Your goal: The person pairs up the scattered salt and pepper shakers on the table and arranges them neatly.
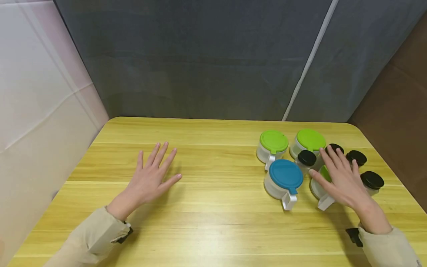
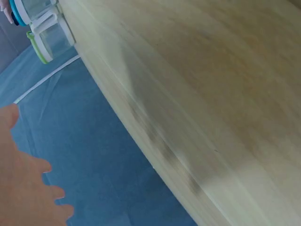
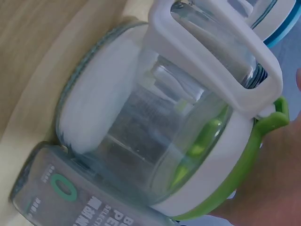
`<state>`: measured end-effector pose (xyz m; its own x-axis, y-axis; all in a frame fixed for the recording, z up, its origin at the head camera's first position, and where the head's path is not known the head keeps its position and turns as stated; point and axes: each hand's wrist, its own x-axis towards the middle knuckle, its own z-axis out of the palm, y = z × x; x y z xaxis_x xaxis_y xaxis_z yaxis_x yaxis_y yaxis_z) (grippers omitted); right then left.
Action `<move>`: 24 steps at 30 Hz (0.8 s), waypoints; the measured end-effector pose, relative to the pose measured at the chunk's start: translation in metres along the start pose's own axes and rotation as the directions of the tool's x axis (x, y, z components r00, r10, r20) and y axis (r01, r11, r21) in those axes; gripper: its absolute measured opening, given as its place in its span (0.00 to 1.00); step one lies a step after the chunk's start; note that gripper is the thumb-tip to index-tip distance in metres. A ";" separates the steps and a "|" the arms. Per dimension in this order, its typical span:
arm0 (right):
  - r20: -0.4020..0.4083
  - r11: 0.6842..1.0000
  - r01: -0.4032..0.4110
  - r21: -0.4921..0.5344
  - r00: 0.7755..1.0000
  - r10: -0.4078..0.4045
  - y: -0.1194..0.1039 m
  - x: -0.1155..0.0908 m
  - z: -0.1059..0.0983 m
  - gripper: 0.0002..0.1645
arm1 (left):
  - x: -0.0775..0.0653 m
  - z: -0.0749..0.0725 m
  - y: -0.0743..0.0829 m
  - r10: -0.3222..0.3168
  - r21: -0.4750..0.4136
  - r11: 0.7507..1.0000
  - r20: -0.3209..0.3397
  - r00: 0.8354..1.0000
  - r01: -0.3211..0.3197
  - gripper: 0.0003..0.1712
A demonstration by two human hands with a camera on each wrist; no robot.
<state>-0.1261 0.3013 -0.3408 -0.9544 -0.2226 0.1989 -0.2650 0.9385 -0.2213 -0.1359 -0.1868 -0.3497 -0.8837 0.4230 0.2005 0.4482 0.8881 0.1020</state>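
My left hand (image 1: 150,180) is held over the left part of the table, palm down, fingers straight and spread, with nothing in it. On the right, my right hand (image 1: 343,183), also spread, is over a clear jar with a green lid and white handle (image 3: 155,122). White stuff lies in that jar's bottom. Whether the hand touches the lid, I cannot tell. Left of this hand stands a blue-lidded jar (image 1: 286,174). Behind it are two more green-lidded jars (image 1: 273,141). Several black-capped bottles (image 1: 372,180) stand around the right hand, one partly covered by its fingers.
The wooden table (image 1: 213,222) has rounded far corners. A dark grey cloth (image 1: 200,59) hangs behind it, a white one (image 1: 43,74) on the left and a brown panel (image 1: 397,96) on the right. A bottle with printed lettering (image 3: 70,193) stands against the green-lidded jar.
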 end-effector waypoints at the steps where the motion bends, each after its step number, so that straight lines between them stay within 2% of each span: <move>1: -0.001 1.000 -0.001 -0.002 1.000 0.001 0.000 0.000 -0.001 0.45 | 0.001 0.000 0.000 0.004 -0.003 1.000 -0.005 1.000 -0.004 0.42; 5: -0.006 1.000 -0.002 -0.007 1.000 0.002 0.001 0.003 -0.005 0.44 | 0.004 -0.002 0.001 0.030 -0.028 0.999 -0.056 0.998 -0.032 0.42; 9: -0.029 0.999 0.009 0.033 1.000 -0.008 0.004 0.003 -0.012 0.42 | 0.013 0.000 0.005 0.069 -0.095 0.992 -0.157 0.985 -0.085 0.43; 12: -0.077 0.992 0.036 0.123 0.997 -0.027 0.010 0.003 -0.018 0.38 | 0.022 0.000 0.010 0.069 -0.202 0.973 -0.220 0.973 -0.115 0.42; 14: -0.110 0.977 0.060 0.207 0.993 -0.038 0.015 0.003 -0.024 0.35 | 0.030 0.000 0.015 0.050 -0.311 0.942 -0.235 0.971 -0.124 0.41; 16: -0.121 0.953 0.056 0.298 0.992 -0.020 0.021 0.002 -0.030 0.33 | 0.039 -0.001 0.021 0.017 -0.433 0.894 -0.226 0.974 -0.117 0.39; 17: -0.125 0.943 0.041 0.330 0.992 0.001 0.023 0.000 -0.034 0.32 | 0.043 -0.001 0.024 0.000 -0.497 0.861 -0.212 0.977 -0.107 0.38; 21: -0.145 0.908 -0.048 0.416 0.982 0.119 0.034 -0.008 -0.043 0.29 | 0.061 0.001 0.036 -0.033 -0.727 0.681 -0.155 0.987 -0.091 0.34; 24: -0.197 0.893 -0.060 0.447 0.966 0.164 0.047 -0.013 -0.046 0.27 | 0.073 0.001 0.046 -0.033 -0.841 0.535 -0.117 0.993 -0.082 0.31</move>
<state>-0.1193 0.3604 -0.3096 -0.9388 -0.0089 0.3442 -0.2402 0.7331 -0.6362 -0.1798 -0.1154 -0.3317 -0.8760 0.3695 0.3100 0.4256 0.2897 0.8573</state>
